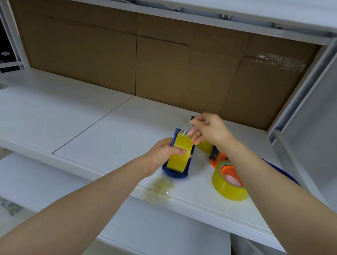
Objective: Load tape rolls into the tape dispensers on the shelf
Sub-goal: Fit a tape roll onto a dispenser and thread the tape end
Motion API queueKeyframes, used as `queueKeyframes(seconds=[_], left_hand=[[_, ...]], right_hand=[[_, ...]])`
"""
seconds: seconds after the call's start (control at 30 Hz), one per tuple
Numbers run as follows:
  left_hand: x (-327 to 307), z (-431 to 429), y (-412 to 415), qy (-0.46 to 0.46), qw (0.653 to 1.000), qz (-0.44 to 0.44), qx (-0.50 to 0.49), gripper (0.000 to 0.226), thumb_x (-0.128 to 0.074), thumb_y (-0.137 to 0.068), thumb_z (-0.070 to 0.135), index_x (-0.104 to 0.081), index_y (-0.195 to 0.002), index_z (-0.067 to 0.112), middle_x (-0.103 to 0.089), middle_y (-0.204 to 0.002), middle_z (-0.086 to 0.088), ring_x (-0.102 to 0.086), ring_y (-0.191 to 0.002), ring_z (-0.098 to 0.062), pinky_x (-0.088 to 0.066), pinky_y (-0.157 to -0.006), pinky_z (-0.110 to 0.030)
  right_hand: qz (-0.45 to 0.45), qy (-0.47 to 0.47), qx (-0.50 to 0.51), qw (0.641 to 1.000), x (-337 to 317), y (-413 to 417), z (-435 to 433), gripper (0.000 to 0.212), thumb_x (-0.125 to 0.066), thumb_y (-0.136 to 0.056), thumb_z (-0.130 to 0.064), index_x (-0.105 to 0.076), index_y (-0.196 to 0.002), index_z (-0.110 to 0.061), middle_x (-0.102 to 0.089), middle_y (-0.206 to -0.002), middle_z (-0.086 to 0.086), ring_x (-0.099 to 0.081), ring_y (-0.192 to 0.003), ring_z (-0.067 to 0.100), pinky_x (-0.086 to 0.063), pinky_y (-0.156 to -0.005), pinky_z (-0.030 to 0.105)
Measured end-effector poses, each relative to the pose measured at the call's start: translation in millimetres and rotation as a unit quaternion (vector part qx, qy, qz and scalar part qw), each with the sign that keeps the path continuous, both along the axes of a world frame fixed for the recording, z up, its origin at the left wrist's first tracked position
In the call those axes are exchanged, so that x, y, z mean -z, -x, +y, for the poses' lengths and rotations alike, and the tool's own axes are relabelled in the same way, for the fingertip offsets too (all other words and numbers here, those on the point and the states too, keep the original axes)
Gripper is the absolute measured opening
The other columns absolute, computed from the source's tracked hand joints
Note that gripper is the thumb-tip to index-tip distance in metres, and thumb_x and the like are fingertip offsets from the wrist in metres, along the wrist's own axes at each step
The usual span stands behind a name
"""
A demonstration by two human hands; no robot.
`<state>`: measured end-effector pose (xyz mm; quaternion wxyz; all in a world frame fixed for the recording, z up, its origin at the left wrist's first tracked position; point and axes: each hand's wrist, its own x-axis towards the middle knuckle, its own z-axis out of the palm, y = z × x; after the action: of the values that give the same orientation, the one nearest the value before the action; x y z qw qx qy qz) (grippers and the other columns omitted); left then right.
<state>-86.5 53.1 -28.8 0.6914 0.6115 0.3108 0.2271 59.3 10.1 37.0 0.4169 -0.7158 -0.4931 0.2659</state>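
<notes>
A blue tape dispenser (177,174) rests on the white shelf (104,127) with a yellow tape roll (179,155) seated in it. My left hand (163,153) grips the dispenser and roll, thumb pressed on the tape. My right hand (209,128) pinches the clear loose end of tape (187,129) pulled up from that roll. To the right lies an orange tape dispenser (217,159), partly hidden by my right forearm. A loose yellow tape roll (228,181) leans against it, and another yellow roll (206,146) shows behind my right hand.
A crumpled wad of used tape (159,188) lies at the shelf's front edge. Brown cardboard (148,57) lines the back. A blue strap (283,171) trails off right of my forearm. A lower white shelf (42,178) sits below.
</notes>
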Motion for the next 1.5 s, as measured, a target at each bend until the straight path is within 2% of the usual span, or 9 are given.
queueKeyframes(seconds=[0.1,0.27,0.4,0.5,0.67,0.87,1.03,1.3,1.5], left_hand=[[3,-3,-2,0.01,1.0,-0.015,-0.022,0.035,-0.069,-0.078,0.015,-0.061,-0.112,0.013,-0.068,-0.111,-0.013,-0.063,-0.107,-0.03,-0.047,-0.096,-0.04],[7,-8,-4,-0.028,0.999,-0.028,-0.018,0.021,-0.069,-0.082,0.012,-0.061,-0.102,0.016,-0.068,-0.097,-0.003,-0.064,-0.089,-0.019,-0.051,-0.083,-0.03],[8,-13,-6,-0.058,0.997,-0.036,-0.027,0.009,-0.068,-0.084,0.017,-0.062,-0.091,0.018,-0.067,-0.091,-0.002,-0.062,-0.083,-0.017,-0.052,-0.075,-0.024],[6,-14,-9,-0.051,0.998,-0.037,-0.025,0.006,-0.063,-0.088,0.02,-0.063,-0.093,0.019,-0.069,-0.093,-0.009,-0.065,-0.084,-0.02,-0.053,-0.077,-0.03],[3,-14,-10,-0.029,0.997,-0.063,-0.032,0.011,-0.055,-0.093,0.022,-0.062,-0.092,0.013,-0.07,-0.079,-0.008,-0.069,-0.062,-0.011,-0.055,-0.057,-0.022],[-4,-8,-4,-0.058,0.993,-0.047,-0.095,0.035,-0.06,-0.088,0.036,-0.064,-0.084,0.002,-0.067,-0.064,-0.002,-0.064,-0.058,-0.011,-0.05,-0.048,-0.015],[0,2,1,-0.018,0.995,-0.041,-0.087,0.011,-0.068,-0.083,0.017,-0.062,-0.075,0.014,-0.067,-0.059,0.006,-0.061,-0.061,-0.01,-0.048,-0.048,-0.013],[-3,1,-1,-0.022,0.999,-0.01,-0.03,0.027,-0.071,-0.082,0.019,-0.067,-0.102,0.001,-0.069,-0.101,-0.018,-0.064,-0.087,-0.027,-0.05,-0.089,-0.041],[-1,-3,-6,-0.007,0.999,-0.011,-0.034,0.05,-0.076,-0.069,0.034,-0.066,-0.11,0.009,-0.069,-0.111,-0.015,-0.062,-0.108,-0.033,-0.046,-0.101,-0.047]], right_hand=[[0.1,0.028,0.006,0.995,-7,-1,-4,0.036,-0.052,-0.095,-0.03,-0.057,-0.105,0.005,-0.065,-0.074,0.015,-0.063,-0.059,0.021,-0.058,-0.058,0.025],[-0.025,0.031,-0.003,0.999,1,-15,-10,0.013,-0.071,-0.082,-0.014,-0.068,-0.088,-0.002,-0.061,-0.061,0.006,-0.054,-0.046,0.009,-0.047,-0.045,0.016],[-0.026,-0.026,0.014,0.999,12,-21,-10,0.006,-0.07,-0.082,-0.01,-0.066,-0.078,-0.01,-0.064,-0.063,0.002,-0.058,-0.06,0.009,-0.05,-0.072,0.023],[-0.032,-0.039,0.024,0.998,18,-20,-8,0.013,-0.068,-0.084,-0.013,-0.063,-0.072,-0.016,-0.063,-0.064,0.001,-0.058,-0.065,0.014,-0.05,-0.076,0.032],[-0.01,-0.061,0.057,0.996,20,-18,-4,0.011,-0.065,-0.086,-0.01,-0.063,-0.075,-0.013,-0.062,-0.07,0.009,-0.059,-0.065,0.019,-0.054,-0.073,0.037],[0.054,-0.017,0.06,0.997,19,-20,-9,0.005,-0.06,-0.09,-0.009,-0.063,-0.087,-0.005,-0.063,-0.072,0.008,-0.063,-0.055,0.01,-0.055,-0.053,0.018],[0.016,-0.01,0.066,0.998,15,-24,-12,0.01,-0.068,-0.084,-0.011,-0.065,-0.074,-0.011,-0.065,-0.06,0.003,-0.055,-0.037,0.004,-0.036,-0.034,0.015],[-0.048,-0.005,0.044,0.998,5,-14,-11,0.009,-0.073,-0.08,-0.016,-0.07,-0.081,-0.007,-0.06,-0.045,-0.002,-0.045,-0.027,0.006,-0.031,-0.032,0.017],[-0.035,0.054,0.049,0.997,5,2,-15,0.025,-0.073,-0.075,-0.032,-0.072,-0.078,-0.007,-0.057,-0.064,0.003,-0.043,-0.042,0.011,-0.038,-0.051,0.023]])
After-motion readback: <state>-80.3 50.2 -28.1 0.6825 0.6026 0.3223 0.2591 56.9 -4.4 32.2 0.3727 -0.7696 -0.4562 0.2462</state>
